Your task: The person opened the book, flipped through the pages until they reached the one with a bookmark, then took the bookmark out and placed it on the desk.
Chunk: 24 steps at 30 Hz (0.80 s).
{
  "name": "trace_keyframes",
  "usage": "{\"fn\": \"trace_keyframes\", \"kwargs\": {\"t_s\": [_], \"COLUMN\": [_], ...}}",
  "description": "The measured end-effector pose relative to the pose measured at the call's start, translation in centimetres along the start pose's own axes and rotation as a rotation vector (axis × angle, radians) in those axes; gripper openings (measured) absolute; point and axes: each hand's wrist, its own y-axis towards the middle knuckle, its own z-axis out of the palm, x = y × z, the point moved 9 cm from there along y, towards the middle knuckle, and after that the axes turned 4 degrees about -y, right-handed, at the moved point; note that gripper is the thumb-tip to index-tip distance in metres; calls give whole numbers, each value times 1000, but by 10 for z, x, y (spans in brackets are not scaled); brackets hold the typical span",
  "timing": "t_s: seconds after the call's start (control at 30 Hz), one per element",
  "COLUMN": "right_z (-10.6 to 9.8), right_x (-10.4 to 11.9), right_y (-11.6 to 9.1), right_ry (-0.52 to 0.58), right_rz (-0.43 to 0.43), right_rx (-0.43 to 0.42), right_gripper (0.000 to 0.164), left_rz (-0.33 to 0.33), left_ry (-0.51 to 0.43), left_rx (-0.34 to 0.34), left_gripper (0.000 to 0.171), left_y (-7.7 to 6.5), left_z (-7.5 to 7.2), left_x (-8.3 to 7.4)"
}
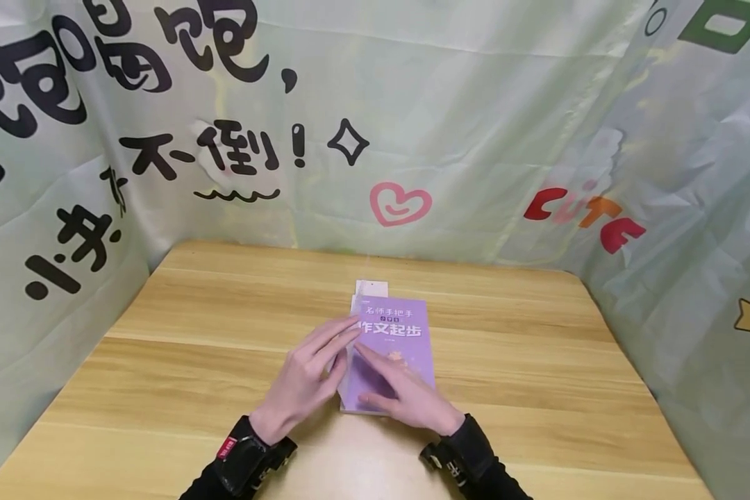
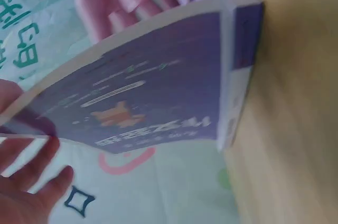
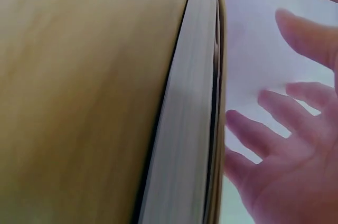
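A purple book [image 1: 421, 354] with white Chinese characters lies on the wooden table, partly covered by both hands in the head view. From its spine [image 2: 245, 49] a purple cover [image 2: 163, 76] with a small bear picture stands raised in the left wrist view. My left hand [image 1: 303, 371] is at the book's left side, its fingers [image 2: 34, 168] and thumb pinching the cover's free edge. Over the book reaches my right hand [image 1: 412, 396], its fingers spread. In the right wrist view those fingers [image 3: 259, 131] lie against the raised sheet's pale face [image 3: 248, 39], above the page block [image 3: 182, 102].
Pale paper [image 1: 371, 286] sticks out past the book's far edge. Bare wooden tabletop [image 1: 537, 368] surrounds the book. A printed fabric curtain [image 1: 475, 139] hangs behind the table and along both sides.
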Motion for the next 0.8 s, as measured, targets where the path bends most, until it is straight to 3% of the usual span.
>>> {"fn": "trace_keyframes", "kwargs": {"t_s": [0.27, 0.5, 0.63, 0.8], "right_z": [10, 18, 21, 23], "right_x": [7, 11, 11, 13], "right_y": [-1, 1, 1, 1], "right_ry": [-25, -90, -133, -158], "right_rz": [-56, -50, -40, -55], "right_rx": [77, 124, 143, 155], "right_gripper": [76, 73, 73, 71], "left_rz": [-122, -170, -201, -248], "left_ry": [258, 507, 551, 530], "left_rx": [68, 186, 267, 346], "left_gripper": [40, 37, 37, 35], "left_y": [2, -3, -10, -21], "left_z": [-15, -15, -7, 6], "left_x": [10, 21, 30, 40]}}
